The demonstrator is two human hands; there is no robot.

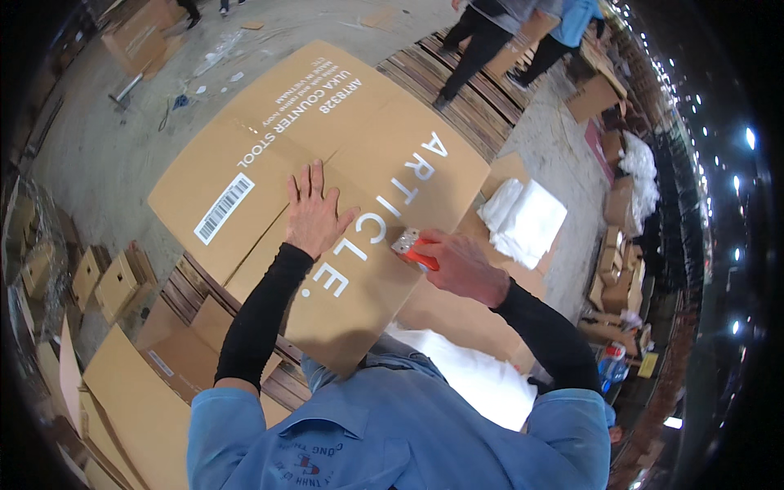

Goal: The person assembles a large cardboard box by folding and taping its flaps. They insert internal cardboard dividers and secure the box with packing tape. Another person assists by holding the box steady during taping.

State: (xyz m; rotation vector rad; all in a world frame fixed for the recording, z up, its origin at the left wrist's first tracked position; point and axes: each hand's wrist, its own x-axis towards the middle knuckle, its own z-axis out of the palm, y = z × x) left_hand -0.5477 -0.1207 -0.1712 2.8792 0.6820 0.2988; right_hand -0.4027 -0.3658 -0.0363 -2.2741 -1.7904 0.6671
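Note:
A large brown cardboard box [269,147] with white print and a white barcode label [224,208] lies in front of me. A seam runs across its top, and its near end reaches close to my body. My left hand [316,214] lies flat on the box by the seam, fingers spread, holding nothing. At the box's right edge, my right hand [467,268] grips a red-handled tool [423,251] with a silver metal head. That head touches or nearly touches the cardboard; its exact kind I cannot tell.
White foam sheets [523,220] lie on cardboard to the right, with more white wrapping [469,371] nearby. Wooden slats [449,94] run beneath the box. Opened cartons [131,400] stand at lower left. Two people [482,45] are at the far right; a hammer-like tool [124,92] lies far left.

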